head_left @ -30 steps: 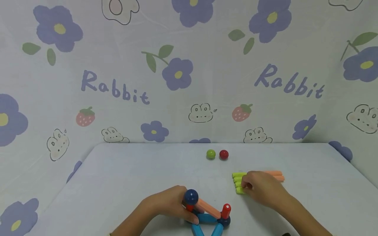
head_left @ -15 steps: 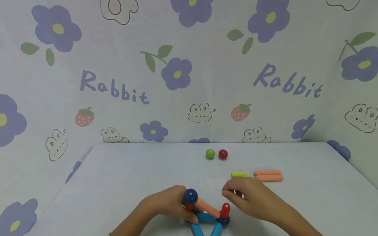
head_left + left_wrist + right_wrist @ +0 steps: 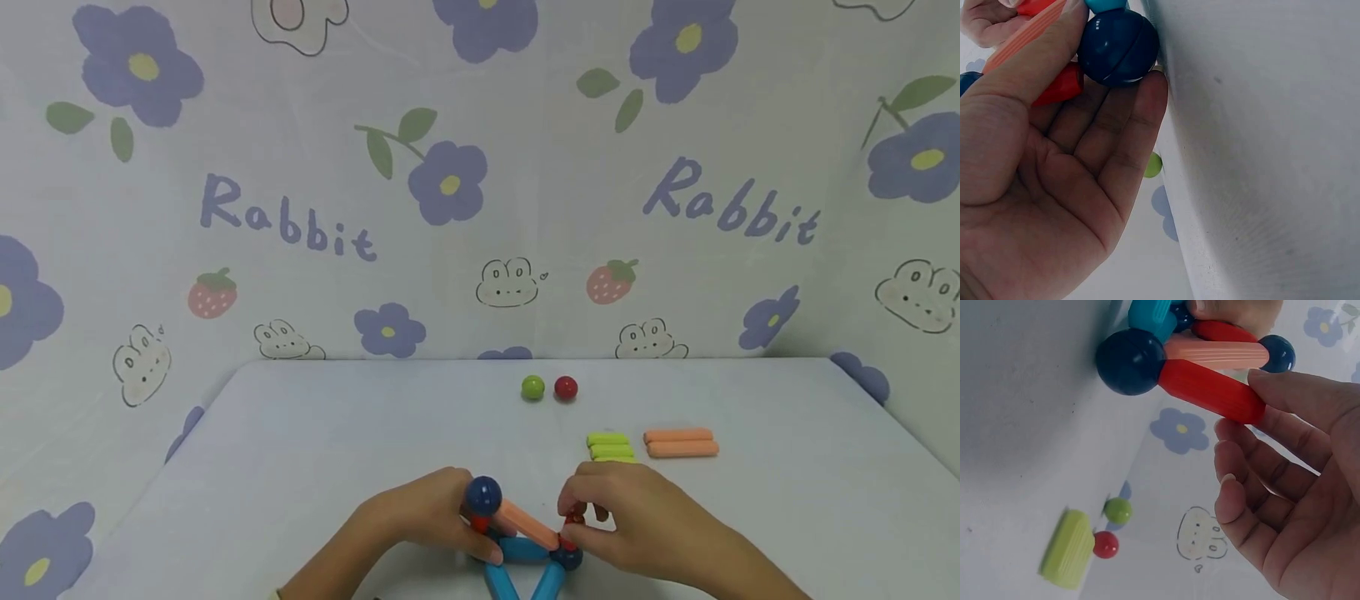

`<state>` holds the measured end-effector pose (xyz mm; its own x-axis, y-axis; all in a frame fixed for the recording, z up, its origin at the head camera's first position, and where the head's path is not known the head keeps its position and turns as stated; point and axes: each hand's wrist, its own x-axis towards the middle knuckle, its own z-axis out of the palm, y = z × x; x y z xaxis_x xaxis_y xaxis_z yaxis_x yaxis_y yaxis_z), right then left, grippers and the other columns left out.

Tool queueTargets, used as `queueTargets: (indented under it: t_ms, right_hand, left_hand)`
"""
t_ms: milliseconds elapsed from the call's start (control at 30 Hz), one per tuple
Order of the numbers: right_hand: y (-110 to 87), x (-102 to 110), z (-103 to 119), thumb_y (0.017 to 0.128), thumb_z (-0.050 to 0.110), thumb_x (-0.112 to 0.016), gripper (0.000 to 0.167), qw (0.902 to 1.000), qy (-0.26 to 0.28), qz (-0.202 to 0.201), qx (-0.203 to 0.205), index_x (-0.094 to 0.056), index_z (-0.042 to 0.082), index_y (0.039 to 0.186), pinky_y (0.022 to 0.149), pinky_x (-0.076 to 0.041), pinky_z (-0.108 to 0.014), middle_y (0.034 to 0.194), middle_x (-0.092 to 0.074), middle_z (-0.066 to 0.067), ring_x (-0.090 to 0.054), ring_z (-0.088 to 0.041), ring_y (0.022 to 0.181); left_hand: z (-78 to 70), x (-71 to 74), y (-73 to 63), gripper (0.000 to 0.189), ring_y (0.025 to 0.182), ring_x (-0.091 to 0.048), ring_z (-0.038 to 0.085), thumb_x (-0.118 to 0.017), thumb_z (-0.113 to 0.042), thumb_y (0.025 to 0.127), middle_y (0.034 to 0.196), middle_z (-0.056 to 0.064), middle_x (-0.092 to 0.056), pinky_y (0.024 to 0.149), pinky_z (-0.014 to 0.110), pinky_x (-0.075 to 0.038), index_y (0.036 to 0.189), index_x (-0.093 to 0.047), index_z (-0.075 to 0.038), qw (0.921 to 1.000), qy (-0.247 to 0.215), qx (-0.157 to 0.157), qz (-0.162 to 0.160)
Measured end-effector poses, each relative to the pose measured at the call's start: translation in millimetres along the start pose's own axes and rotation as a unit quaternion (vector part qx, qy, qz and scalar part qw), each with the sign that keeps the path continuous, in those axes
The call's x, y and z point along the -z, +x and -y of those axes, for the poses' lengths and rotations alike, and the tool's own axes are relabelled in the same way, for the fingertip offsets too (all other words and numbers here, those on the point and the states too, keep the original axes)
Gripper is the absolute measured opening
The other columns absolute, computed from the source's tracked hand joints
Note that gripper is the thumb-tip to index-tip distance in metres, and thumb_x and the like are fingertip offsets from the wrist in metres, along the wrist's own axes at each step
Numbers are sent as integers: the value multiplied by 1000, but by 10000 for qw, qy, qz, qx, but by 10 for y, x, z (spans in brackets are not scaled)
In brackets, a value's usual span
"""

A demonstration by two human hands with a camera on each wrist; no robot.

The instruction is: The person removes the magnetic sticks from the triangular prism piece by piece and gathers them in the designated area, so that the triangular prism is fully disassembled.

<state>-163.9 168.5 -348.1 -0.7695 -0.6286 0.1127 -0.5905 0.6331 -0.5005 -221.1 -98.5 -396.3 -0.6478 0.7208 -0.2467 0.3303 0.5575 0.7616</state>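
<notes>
A magnetic stick-and-ball frame has light blue rods (image 3: 522,549) on the table and dark blue balls at its corners. My left hand (image 3: 435,512) grips its left corner, thumb and fingers around the lower dark blue ball (image 3: 1118,47) and beside a red rod (image 3: 1063,86). Another dark blue ball (image 3: 483,496) tops that rod. From there a peach rod (image 3: 528,525) slopes down to the right corner ball (image 3: 1130,361). On that corner ball stands a second red rod (image 3: 1213,390); my right hand (image 3: 630,517) pinches its free end between thumb and fingers.
Behind my right hand lie several yellow-green rods (image 3: 610,451), partly hidden by it. Two peach rods (image 3: 681,443) lie side by side to their right. A green ball (image 3: 532,387) and a red ball (image 3: 566,388) sit near the table's back edge.
My right hand has left the yellow-green rods, come left and toward me, and taken hold of the right red rod. My left hand keeps its grip on the frame.
</notes>
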Motion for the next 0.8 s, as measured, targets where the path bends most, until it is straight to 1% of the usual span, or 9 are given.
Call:
queueTargets:
  t_ms: [100,200,267,400,533,633,700,800]
  right_hand:
    - [-43,18,-28,88,16,-78,15,10000,-46,26,-53,-69,27,88,63,-50,-22,81,-54,22,-54,-3,73]
    - [-87,28,-79,84,10,-80,20,9994,-142,150,-276,-68,27,86,62,-49,-22,79,-53,20,-53,-4,71]
    - [-103,14,-126,81,8,-81,22,9985,-213,257,-442,-69,26,85,62,-49,-22,79,-54,19,-52,-4,70]
    - [-105,-45,-208,79,8,-84,22,9952,-266,460,-826,-71,24,86,65,-51,-22,78,-56,18,-52,-5,71]
    - [-126,-104,-263,79,9,-85,21,9949,-290,413,-874,-71,25,83,65,-51,-22,76,-57,20,-52,-5,70]
    - [-143,-135,-309,79,9,-85,22,9955,-273,380,-826,-69,25,80,62,-50,-22,73,-57,20,-51,-5,68]
    - [-157,-151,-340,80,10,-84,22,9949,-221,418,-894,-69,25,79,61,-49,-22,72,-56,20,-51,-5,67]
    - [-181,-171,-429,81,11,-83,22,9931,-166,451,-1066,-67,26,78,60,-47,-24,70,-55,19,-51,-6,67]
  left_hand:
    - [-10,-9,7,23,71,-55,8,-86,-19,81,84,-12,-70,69,22,-45,104,-80,-16,10000,-8,16,-12]
    - [-17,-13,14,23,72,-55,8,-86,-19,81,86,-13,-71,70,23,-45,103,-80,-17,10000,-5,42,-7]
    - [-25,-11,11,22,72,-54,9,-86,-20,80,84,-12,-70,68,24,-44,101,-79,-17,9999,6,128,-32]
    - [-29,-3,-6,22,71,-54,9,-86,-21,80,83,-11,-69,68,24,-44,101,-79,-16,9998,46,186,-52]
    - [-19,-4,-13,23,70,-54,9,-87,-22,80,82,-11,-69,67,24,-44,100,-78,-16,9997,72,207,-84]
    - [-19,-7,-10,24,69,-54,10,-87,-23,79,79,-9,-67,65,24,-42,99,-78,-15,9996,74,248,-122]
    - [-19,-13,-6,23,68,-53,11,-88,-24,79,76,-7,-65,63,25,-40,97,-77,-16,9994,108,281,-158]
    - [-14,-31,5,24,69,-53,11,-87,-24,79,77,-8,-65,64,25,-41,98,-77,-16,9995,98,256,-145]
